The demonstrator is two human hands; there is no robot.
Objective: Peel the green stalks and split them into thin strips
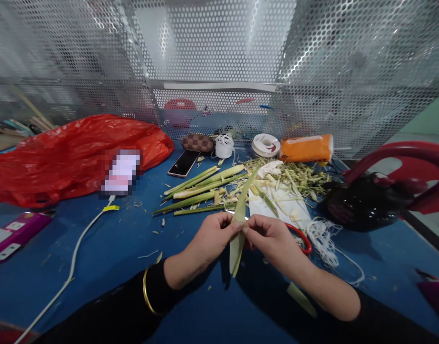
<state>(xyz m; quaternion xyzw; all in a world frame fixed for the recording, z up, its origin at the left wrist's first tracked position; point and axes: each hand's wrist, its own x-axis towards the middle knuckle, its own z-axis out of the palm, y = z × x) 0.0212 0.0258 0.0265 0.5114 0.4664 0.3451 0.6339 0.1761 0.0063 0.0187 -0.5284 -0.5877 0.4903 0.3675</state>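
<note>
Between my two hands stands a long pale-green leaf strip (241, 203), its upper tip curving away and its lower end split in two. My left hand (215, 236) pinches it from the left with thumb and fingers. From the right, my right hand (269, 236) pinches the same strip, the fingertips of both hands nearly meeting. Red-handled scissors (305, 241) lie partly hidden behind my right hand. Just beyond my hands is a bunch of green leaf stalks (201, 188). A loose leaf piece (301, 300) rests under my right forearm.
A heap of shredded trimmings (301, 179) covers white paper (291, 205). White string (325, 241) lies beside a dark kettle (366, 203). Along the back are a ribbon roll (265, 145), an orange packet (307, 149) and a phone (184, 163). A red plastic bag (79, 148) spreads left.
</note>
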